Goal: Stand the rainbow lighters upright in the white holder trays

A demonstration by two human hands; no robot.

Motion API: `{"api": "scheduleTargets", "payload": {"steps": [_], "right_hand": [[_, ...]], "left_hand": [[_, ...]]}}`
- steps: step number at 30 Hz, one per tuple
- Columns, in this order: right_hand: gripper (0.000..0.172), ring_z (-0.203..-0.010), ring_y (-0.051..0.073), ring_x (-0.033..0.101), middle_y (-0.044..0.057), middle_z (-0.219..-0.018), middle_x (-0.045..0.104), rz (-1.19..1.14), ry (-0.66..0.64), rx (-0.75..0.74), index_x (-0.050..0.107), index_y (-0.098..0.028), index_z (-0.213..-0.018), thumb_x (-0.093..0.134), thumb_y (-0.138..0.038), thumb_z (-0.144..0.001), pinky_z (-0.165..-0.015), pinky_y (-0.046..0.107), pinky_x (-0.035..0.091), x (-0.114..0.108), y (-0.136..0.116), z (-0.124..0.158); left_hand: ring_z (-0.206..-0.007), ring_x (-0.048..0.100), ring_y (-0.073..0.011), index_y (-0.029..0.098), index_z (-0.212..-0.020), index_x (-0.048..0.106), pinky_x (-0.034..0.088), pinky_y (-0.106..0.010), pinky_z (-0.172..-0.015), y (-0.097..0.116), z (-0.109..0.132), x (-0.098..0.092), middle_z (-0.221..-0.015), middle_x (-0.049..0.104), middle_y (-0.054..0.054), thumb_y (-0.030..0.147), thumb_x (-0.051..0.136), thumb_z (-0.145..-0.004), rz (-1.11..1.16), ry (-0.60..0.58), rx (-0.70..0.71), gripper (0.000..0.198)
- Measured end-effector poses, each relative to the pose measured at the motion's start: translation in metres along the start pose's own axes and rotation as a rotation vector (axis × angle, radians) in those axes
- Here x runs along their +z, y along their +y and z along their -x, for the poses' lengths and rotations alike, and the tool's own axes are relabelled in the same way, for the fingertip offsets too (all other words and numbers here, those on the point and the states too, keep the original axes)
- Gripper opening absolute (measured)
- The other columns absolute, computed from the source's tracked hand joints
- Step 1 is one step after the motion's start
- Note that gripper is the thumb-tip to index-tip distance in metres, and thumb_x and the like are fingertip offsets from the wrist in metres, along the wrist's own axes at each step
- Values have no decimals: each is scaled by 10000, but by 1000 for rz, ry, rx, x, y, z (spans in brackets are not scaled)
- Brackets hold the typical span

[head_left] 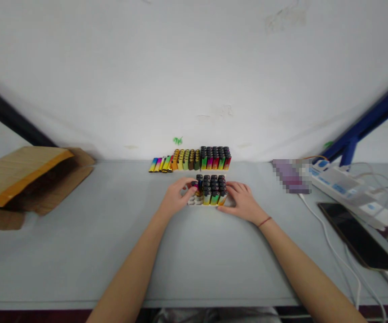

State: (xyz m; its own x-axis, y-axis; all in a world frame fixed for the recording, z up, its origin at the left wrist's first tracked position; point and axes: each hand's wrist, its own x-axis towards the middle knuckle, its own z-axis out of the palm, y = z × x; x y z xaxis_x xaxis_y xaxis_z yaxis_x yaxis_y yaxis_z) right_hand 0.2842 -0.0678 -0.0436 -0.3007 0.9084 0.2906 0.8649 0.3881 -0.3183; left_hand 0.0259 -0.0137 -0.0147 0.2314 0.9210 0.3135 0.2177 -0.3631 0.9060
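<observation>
A white tray lies on the grey table in front of me, with several upright lighters in it, black-topped with coloured bodies. Bare slots show at the tray's front left. My left hand pinches a dark-topped lighter over the tray's left side; its lower part is partly hidden by my fingers. Against the tray's right side rests my right hand, thumb and fingers spread along the edge and outer lighters, lifting nothing.
Behind the tray stand a block of black-topped lighters and rows of gold-topped ones, with several loose shiny lighters lying beside. An open cardboard box is at left. A power strip, a phone and white cables occupy the right.
</observation>
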Motion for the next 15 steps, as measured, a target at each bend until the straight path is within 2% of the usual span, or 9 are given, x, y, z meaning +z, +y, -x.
{"api": "scheduleTargets", "payload": {"steps": [4, 8, 15], "right_hand": [[652, -1197, 338, 541, 151, -1323, 613, 0, 0, 0, 626, -200, -1263, 654, -662, -805, -1024, 506, 392, 0, 0, 0], [656, -1195, 337, 540, 155, -1320, 612, 2, 0, 1, 628, -194, -1258, 642, -673, -810, -1024, 504, 391, 0, 0, 0], [665, -1204, 331, 536, 153, -1321, 612, 2, -2, -6, 623, -179, -1259, 652, -665, -807, -1029, 499, 387, 2, 2, 0]], "left_hand": [[-727, 609, -196, 236, -865, 743, 497, -317, -822, -1, -1, -1, -799, 717, -24, 287, 808, -636, 7, 38, -36, 243], [-699, 610, -176, 223, -859, 721, 509, -297, -801, -5, -1, -5, -728, 668, -6, 258, 823, -637, -13, 62, -11, 247], [-834, 653, -205, 250, -931, 732, 507, -344, -905, -6, 0, -3, -886, 730, -48, 337, 689, -798, -209, -95, 165, 165]]}}
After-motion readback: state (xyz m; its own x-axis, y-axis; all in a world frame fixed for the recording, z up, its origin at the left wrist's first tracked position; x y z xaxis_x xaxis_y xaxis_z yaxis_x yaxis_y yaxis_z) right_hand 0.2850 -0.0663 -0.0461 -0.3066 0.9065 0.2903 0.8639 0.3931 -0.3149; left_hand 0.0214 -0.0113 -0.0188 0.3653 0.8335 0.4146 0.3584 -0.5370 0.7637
